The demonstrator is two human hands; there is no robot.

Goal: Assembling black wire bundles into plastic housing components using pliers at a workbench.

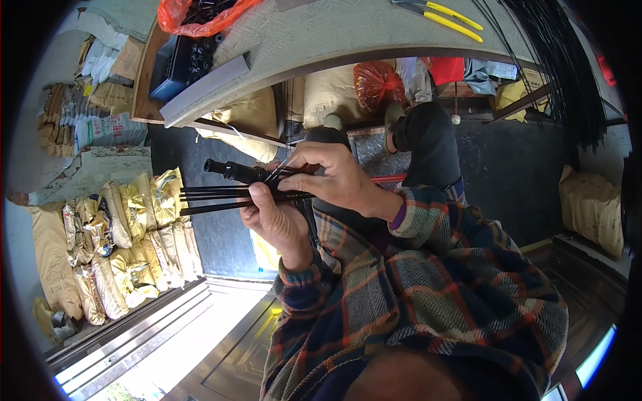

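Thin black rods (214, 207) lie across the left hand (277, 224), side by side with their free ends pointing to the left, slightly fanned. That hand is closed on them, thumb pressed on top and fingers curled beneath. Just beyond, the right hand (338, 180) is bent inward, thumb and forefinger brought close together against the rods; the fingertips hide what, if anything, they pinch, so I cannot tell its exact hold. A black tubular piece (234, 170) with a ribbed look sticks out past the rods on the far side; its support is partly hidden. I would judge the rods light and fairly stiff, with some spring along their length, and smooth enough to slide against one another. A grip near the middle, thumb over and fingers under, should keep them together; held by the tips, they would likely splay. Past the hands are the person's dark-trousered legs (431, 147) and the dark floor (501, 160). Farther off stands the workbench (321, 33), bearing yellow-handled pliers (455, 21) and, at its left, an orange-red plastic bag (190, 29) of small dark parts.
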